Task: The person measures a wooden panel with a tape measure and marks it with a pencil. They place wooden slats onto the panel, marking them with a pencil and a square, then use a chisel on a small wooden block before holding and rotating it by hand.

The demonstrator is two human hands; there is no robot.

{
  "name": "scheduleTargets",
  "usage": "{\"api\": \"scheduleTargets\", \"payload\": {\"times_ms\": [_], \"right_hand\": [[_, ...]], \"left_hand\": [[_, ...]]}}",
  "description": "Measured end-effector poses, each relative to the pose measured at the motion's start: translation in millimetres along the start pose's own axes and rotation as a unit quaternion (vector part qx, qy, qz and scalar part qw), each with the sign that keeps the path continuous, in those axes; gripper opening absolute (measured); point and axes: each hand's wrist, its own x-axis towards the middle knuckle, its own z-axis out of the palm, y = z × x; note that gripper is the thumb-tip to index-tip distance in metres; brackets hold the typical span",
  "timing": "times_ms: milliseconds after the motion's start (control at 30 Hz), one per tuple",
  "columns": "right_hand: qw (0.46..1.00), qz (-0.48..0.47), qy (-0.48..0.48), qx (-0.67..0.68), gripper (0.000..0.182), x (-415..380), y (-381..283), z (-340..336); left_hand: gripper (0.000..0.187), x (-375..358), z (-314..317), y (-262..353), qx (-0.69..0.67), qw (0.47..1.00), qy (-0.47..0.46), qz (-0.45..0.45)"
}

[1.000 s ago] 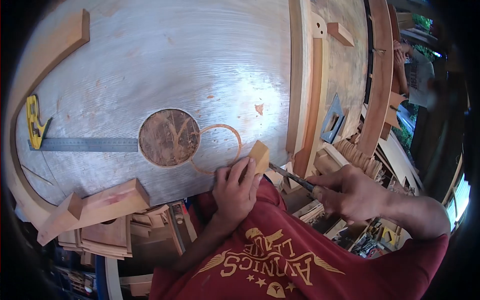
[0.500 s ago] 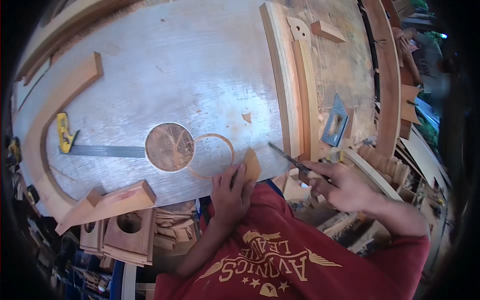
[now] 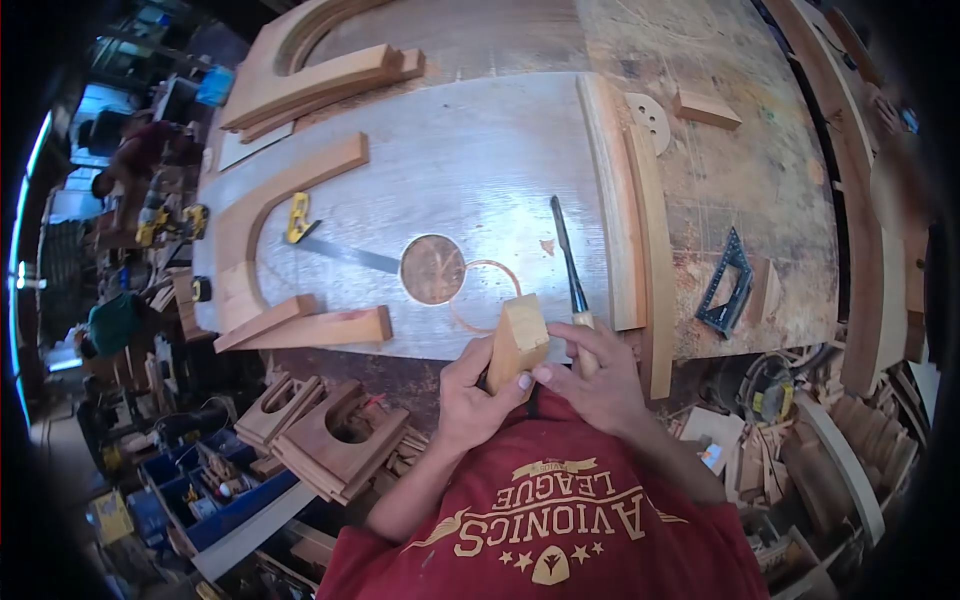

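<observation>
My left hand [image 3: 472,398] grips a pale wooden block [image 3: 520,338], held upright in front of my shirt at the near edge of the board. In my right hand [image 3: 602,385] is a slim hand tool [image 3: 570,265] with a long dark blade and a pale wooden handle. Its blade points away from me over the grey board [image 3: 450,150]. The right thumb and fingertips reach to the side of the block. Just beyond the block lie a thin wooden ring [image 3: 510,275] and a round brown disc area [image 3: 432,270] in the board.
A yellow-handled square [image 3: 300,217] lies on the board beside a curved wooden piece [image 3: 240,240]. Long wooden strips [image 3: 612,200] line the right side, with a blue speed square [image 3: 725,285] past them. Cut wood and a blue bin [image 3: 190,490] sit below. People work at far left.
My hands have come together; the left has raised the block from the board's edge. The tool has swung from pointing left to pointing away from me. The view has shifted, showing more workshop at left.
</observation>
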Motion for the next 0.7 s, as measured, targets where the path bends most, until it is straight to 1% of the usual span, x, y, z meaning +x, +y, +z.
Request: {"api": "scheduleTargets", "payload": {"times_ms": [33,67,133,167,233,267,333,367,433,467,567,667,700], "right_hand": [[1.000,-0.018,-0.012,0.001,0.048,0,-6,2],[0.999,-0.039,-0.024,0.000,0.047,2,-9,2],[0.989,-0.025,-0.076,0.124,0.043,6,-8,6],[0.977,-0.015,-0.106,0.184,0.042,8,-9,8],[0.963,0.047,-0.175,0.198,0.037,14,-25,3],[0.953,0.083,-0.208,0.203,0.035,14,-30,2],[0.944,0.109,-0.222,0.218,0.032,14,-23,9],[0.939,0.121,-0.231,0.225,0.030,16,-18,14],[0.940,0.120,-0.219,0.234,0.030,18,-11,20],[0.940,0.122,-0.212,0.237,0.030,16,-10,23],[0.970,-0.033,-0.175,0.166,0.031,4,-21,39],[0.974,-0.161,-0.137,0.083,0.032,3,-8,54],[0.975,-0.102,-0.157,0.115,0.032,6,-12,51]], "left_hand": [[0.054,-7,0,6,0.020,1.000,0.003,0.006],[0.055,-12,1,9,0.049,0.997,0.018,0.049],[0.056,-20,2,14,0.106,0.984,0.051,0.135],[0.056,-25,2,16,0.115,0.979,0.073,0.152],[0.056,-34,1,18,0.130,0.967,0.117,0.183],[0.055,-40,-1,17,0.115,0.972,0.121,0.165],[0.053,-54,-7,11,0.083,0.979,0.133,0.131],[0.052,-63,-7,9,0.037,0.983,0.152,0.093],[0.049,-76,-6,4,-0.058,0.981,0.186,0.021],[0.048,-80,-5,5,-0.063,0.977,0.202,0.021],[0.045,-86,1,7,-0.060,0.968,0.243,0.024],[0.045,-88,9,11,-0.041,0.965,0.258,0.020],[0.045,-89,9,13,-0.045,0.964,0.261,0.012]]}}
